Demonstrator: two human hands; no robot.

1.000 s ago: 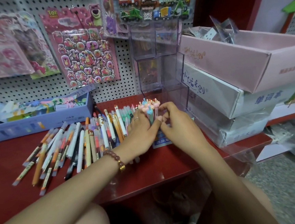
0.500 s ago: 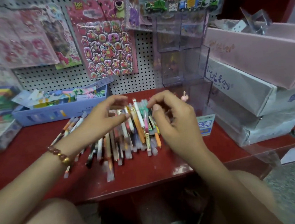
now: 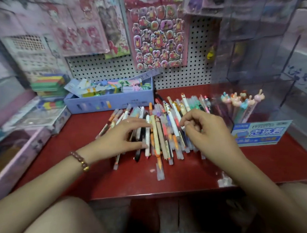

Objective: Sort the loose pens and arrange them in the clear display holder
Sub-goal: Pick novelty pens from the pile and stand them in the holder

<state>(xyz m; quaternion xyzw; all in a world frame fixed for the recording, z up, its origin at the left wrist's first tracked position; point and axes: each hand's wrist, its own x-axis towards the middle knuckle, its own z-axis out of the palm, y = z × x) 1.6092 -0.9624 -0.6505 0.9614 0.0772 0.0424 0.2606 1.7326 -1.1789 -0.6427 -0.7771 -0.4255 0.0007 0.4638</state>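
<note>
A pile of loose pens (image 3: 161, 134) lies side by side on the red shelf (image 3: 82, 159). My left hand (image 3: 123, 137) rests on the pile's left part with spread fingers, thumb and forefinger touching pens. My right hand (image 3: 206, 132) hovers over the pile's right part. Its fingers curl down to the pens, and I cannot tell whether they pinch one. The clear tiered display holder (image 3: 258, 55) stands at the right. Its lowest compartment holds several pens with pink toppers (image 3: 240, 101), upright and leaning.
A blue label card (image 3: 260, 133) fronts the holder. A blue box of stationery (image 3: 110, 101) sits behind the pile against the pegboard (image 3: 196, 66) hung with sticker sheets. Pink boxes (image 3: 13, 158) crowd the left, white and pink boxes (image 3: 304, 62) the right.
Both hands left the holder, where they had been setting the topper pens, and moved left onto the loose pile. The topper pens now stand in the holder unheld.
</note>
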